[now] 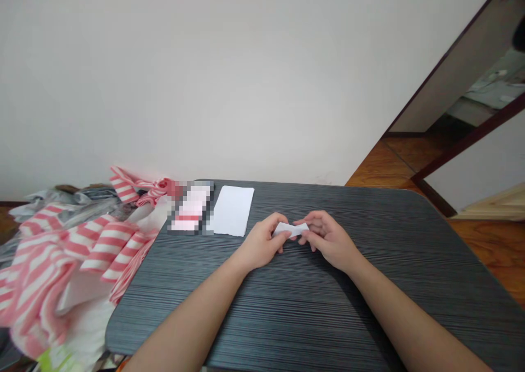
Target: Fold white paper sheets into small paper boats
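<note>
A small folded piece of white paper (292, 230) is held between my two hands, just over the dark table. My left hand (264, 242) pinches its left end between thumb and fingers. At the other end, my right hand (330, 240) grips the paper with thumb and curled fingers. The paper dips slightly in the middle, and its underside is hidden. Beyond my left hand lies a stack of white paper sheets (233, 210), flat on the table.
The dark wood-grain table (410, 251) has rounded corners and touches a white wall (246, 76). A blurred-out pink and white item (191, 208) lies left of the sheets. Pink-striped cloth (98, 240) is heaped beside the table's left edge. Wooden floor (377, 161) shows at right.
</note>
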Demonstrator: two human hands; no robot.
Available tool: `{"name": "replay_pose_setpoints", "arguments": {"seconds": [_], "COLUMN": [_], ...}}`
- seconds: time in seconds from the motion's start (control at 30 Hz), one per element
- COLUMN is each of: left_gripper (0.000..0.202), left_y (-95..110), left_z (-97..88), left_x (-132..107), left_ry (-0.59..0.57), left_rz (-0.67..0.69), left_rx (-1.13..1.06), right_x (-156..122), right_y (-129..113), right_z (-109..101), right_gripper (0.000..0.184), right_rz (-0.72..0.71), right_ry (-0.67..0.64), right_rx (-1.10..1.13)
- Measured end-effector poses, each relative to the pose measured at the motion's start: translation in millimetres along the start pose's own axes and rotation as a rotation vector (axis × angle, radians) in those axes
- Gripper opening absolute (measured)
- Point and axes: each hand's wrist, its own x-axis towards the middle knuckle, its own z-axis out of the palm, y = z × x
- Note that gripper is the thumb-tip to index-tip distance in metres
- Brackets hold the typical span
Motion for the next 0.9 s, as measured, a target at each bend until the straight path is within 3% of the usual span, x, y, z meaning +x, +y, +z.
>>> {"name": "replay_pose_setpoints", "arguments": {"seconds": [0.23,0.5,0.7,0.9], "left_gripper": [0.019,0.024,0.025,0.025], "left_y": [-1.6,-0.7,0.3,2.1], "left_z": [-0.6,-1.2,-1.7,-1.8], "left_x": [-0.2,0.1,-0.6,-0.6], "left_ry": [-0.006,-0.011,-0.007,-0.015], "left_rz": [0.02,0.006,0.01,0.017], "left_rx": [0.059,0.047,0.042,0.039], "right_x": [0.0,-0.2,0.7,1.7], "right_y": [0.1,-0.2,-1.1,-0.2], "right_z": [-2.0,-2.6,-3.2,-3.3], "right_gripper": [0.012,0.018,0.011,0.011], "right_rz": [-0.072,-0.087,-0.069,-0.052], "right_ry": [0.013,0.027,0.024,0.008], "right_rx": [-0.034,-0.026,-0.176,-0.162]}}
